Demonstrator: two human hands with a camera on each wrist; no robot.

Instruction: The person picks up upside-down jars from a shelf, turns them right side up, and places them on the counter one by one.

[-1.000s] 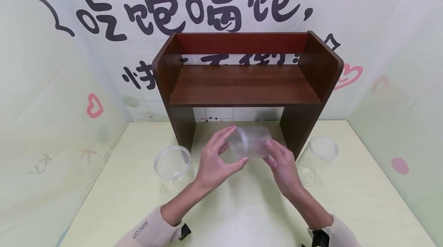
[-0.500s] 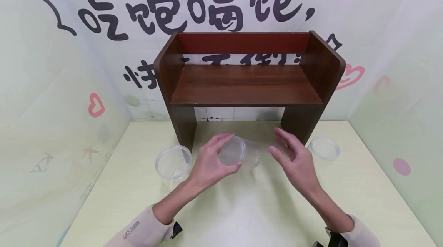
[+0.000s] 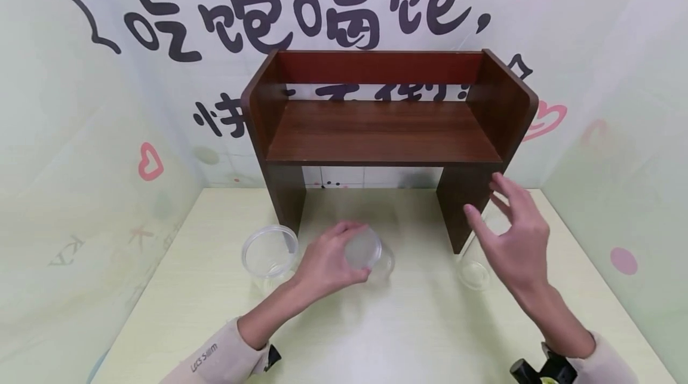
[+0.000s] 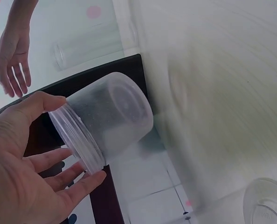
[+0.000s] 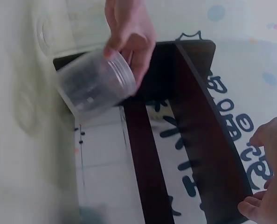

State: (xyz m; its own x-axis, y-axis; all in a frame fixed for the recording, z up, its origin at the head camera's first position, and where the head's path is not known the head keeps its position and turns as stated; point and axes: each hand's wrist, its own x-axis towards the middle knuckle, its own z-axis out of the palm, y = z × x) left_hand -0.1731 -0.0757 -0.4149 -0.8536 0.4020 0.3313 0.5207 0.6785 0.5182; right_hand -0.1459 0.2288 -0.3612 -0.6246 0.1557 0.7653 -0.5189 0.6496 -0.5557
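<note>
A clear plastic jar [image 3: 363,249] hangs tilted over the table in front of the shelf. My left hand [image 3: 330,261] grips it by its ribbed rim end, thumb on one side and fingers on the other. In the left wrist view the jar [image 4: 113,114] points its base away from the palm. My right hand [image 3: 518,240] is raised at the right with fingers spread and holds nothing. Behind it, partly hidden, stands a second clear jar [image 3: 474,275] beside the shelf's right panel. Left of my left hand is a third clear jar [image 3: 270,252], upright with its round top showing.
A dark brown two-tier wooden shelf [image 3: 381,133] stands at the back of the pale table [image 3: 387,336]. Its upper board is bare, and its lower bay is open between two side panels. Printed cloth walls [image 3: 618,133] close in the back and sides.
My right hand has let go of the jar and moved right, up to the jar by the shelf's right panel. My left hand has kept its grip and lowered the jar somewhat.
</note>
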